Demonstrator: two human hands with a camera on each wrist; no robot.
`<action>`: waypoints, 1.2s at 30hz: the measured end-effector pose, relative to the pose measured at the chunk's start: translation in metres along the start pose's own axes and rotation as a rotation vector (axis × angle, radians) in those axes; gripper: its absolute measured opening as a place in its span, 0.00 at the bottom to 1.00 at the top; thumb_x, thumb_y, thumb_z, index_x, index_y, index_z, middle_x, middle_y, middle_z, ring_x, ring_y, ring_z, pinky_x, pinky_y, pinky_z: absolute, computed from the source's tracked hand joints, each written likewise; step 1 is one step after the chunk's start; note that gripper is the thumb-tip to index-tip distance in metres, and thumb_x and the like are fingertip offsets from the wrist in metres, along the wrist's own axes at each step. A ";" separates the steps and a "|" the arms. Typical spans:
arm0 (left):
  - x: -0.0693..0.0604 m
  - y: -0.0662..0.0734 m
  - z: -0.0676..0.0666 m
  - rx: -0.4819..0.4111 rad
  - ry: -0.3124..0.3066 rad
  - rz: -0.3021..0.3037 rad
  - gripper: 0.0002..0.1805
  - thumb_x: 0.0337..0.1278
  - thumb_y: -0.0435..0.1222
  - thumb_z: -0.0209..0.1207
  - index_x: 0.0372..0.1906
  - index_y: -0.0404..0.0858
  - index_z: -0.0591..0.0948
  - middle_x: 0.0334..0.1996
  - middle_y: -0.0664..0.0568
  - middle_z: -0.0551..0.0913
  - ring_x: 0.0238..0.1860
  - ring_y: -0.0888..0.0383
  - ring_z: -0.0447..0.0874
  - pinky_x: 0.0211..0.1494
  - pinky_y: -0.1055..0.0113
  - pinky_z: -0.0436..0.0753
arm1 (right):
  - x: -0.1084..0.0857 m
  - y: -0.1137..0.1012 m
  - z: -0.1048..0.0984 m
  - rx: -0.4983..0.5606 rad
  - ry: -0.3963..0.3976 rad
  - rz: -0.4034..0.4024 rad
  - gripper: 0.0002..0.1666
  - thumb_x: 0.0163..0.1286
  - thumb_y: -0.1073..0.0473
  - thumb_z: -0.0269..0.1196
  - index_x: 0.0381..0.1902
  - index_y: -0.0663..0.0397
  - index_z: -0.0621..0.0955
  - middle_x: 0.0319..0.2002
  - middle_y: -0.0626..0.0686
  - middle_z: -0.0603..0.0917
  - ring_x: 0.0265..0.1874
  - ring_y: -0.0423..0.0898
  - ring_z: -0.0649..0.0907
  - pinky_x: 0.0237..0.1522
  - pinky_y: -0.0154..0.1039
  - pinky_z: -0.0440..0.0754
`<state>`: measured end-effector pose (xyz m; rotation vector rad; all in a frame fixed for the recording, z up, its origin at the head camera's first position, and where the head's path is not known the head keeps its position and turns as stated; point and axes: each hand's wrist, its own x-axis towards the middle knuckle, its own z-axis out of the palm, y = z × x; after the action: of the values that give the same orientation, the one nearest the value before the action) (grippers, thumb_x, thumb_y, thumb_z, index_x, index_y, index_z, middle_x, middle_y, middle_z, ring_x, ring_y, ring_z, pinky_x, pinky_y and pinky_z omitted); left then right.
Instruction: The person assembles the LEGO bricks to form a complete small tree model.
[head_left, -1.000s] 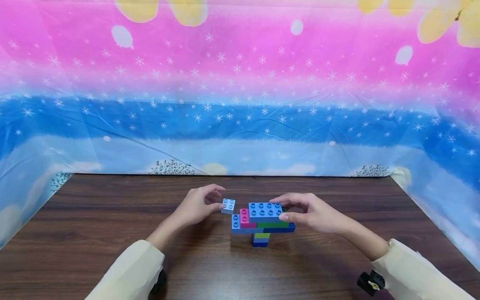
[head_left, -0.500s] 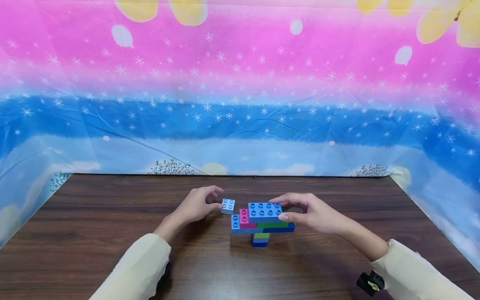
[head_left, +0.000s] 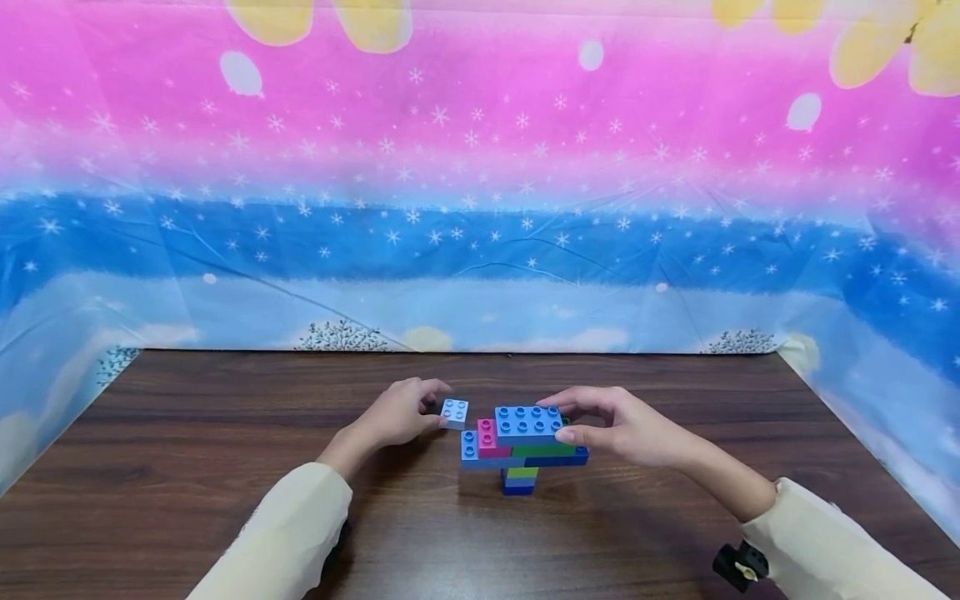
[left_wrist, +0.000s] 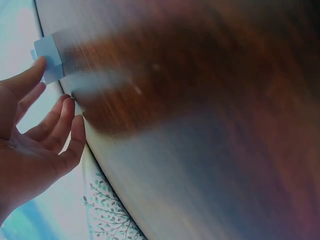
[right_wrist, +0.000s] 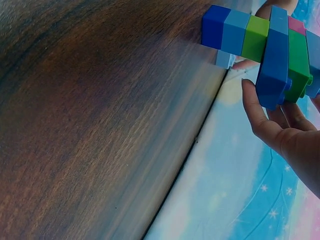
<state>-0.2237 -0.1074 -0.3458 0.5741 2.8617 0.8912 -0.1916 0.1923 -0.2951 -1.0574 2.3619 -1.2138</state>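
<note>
A small light blue toy brick (head_left: 453, 413) with studs rests on the table, left of a stacked brick structure. My left hand (head_left: 399, 412) has its thumb at the brick's near left side and its index finger behind; the left wrist view shows the thumb tip against the brick (left_wrist: 48, 60). The structure stands on a narrow column of lime and blue bricks (head_left: 519, 481). Wider blue, pink and green bricks lie across it, with a blue eight-stud brick (head_left: 528, 423) on top. My right hand (head_left: 628, 425) grips this top brick's right end, thumb in front, index finger behind.
Under everything is a dark wood-grain table (head_left: 225, 433). A pink and blue patterned cloth (head_left: 480, 242) hangs along its back edge and both sides. A black device (head_left: 741, 567) sits at the right sleeve.
My left hand has come slightly forward and closer around the light blue brick, its forearm moving right. The right hand and the structure have stayed in place.
</note>
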 end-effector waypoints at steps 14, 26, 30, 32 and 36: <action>-0.001 0.002 0.002 -0.013 0.010 -0.006 0.16 0.52 0.34 0.63 0.47 0.35 0.77 0.41 0.45 0.77 0.44 0.49 0.76 0.48 0.55 0.75 | 0.000 0.001 0.000 -0.003 0.001 0.007 0.22 0.68 0.57 0.56 0.59 0.53 0.72 0.49 0.53 0.79 0.47 0.47 0.78 0.43 0.41 0.77; -0.004 0.003 -0.003 -0.011 0.030 -0.013 0.12 0.54 0.33 0.61 0.43 0.35 0.76 0.37 0.46 0.80 0.42 0.52 0.78 0.46 0.57 0.76 | 0.000 0.000 0.000 -0.006 0.006 0.008 0.22 0.68 0.57 0.56 0.59 0.53 0.72 0.50 0.53 0.78 0.48 0.47 0.78 0.43 0.41 0.77; -0.007 0.006 -0.008 -0.013 0.049 -0.038 0.13 0.55 0.34 0.61 0.43 0.33 0.76 0.38 0.44 0.80 0.42 0.50 0.78 0.46 0.57 0.76 | 0.000 0.001 0.000 0.000 0.005 0.004 0.22 0.68 0.58 0.56 0.59 0.53 0.72 0.50 0.53 0.78 0.48 0.47 0.78 0.43 0.41 0.77; -0.009 0.008 -0.012 -0.012 0.065 -0.048 0.13 0.55 0.34 0.60 0.44 0.32 0.75 0.38 0.44 0.80 0.42 0.51 0.78 0.45 0.57 0.76 | 0.000 0.001 0.000 -0.003 0.006 0.002 0.22 0.68 0.57 0.56 0.59 0.52 0.72 0.50 0.53 0.78 0.48 0.47 0.77 0.43 0.41 0.77; -0.014 0.013 -0.018 -0.011 0.098 -0.054 0.13 0.56 0.34 0.59 0.44 0.32 0.75 0.38 0.43 0.80 0.41 0.51 0.78 0.44 0.57 0.77 | 0.000 0.000 0.000 -0.009 0.007 0.003 0.22 0.68 0.57 0.56 0.59 0.52 0.72 0.50 0.53 0.78 0.48 0.48 0.77 0.43 0.41 0.77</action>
<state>-0.2099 -0.1125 -0.3235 0.4625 2.9411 0.9514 -0.1914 0.1928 -0.2951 -1.0544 2.3757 -1.2087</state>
